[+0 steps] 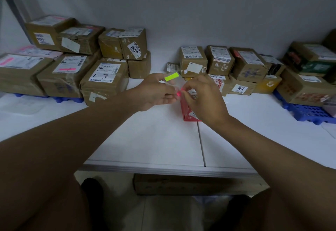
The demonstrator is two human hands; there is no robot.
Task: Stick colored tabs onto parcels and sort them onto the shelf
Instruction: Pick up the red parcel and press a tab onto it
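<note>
My left hand holds a clear tab sheet with a yellow-green tab on its upper end. At the sheet's lower edge my right hand pinches a pink tab. Both hands hover over the white table. A small red parcel stands on the table just under my right hand, partly hidden by it.
Brown cardboard parcels are stacked at the back left and back right, some on blue pallets. Several on the left carry pink tabs. A cardboard box lies under the table's front edge.
</note>
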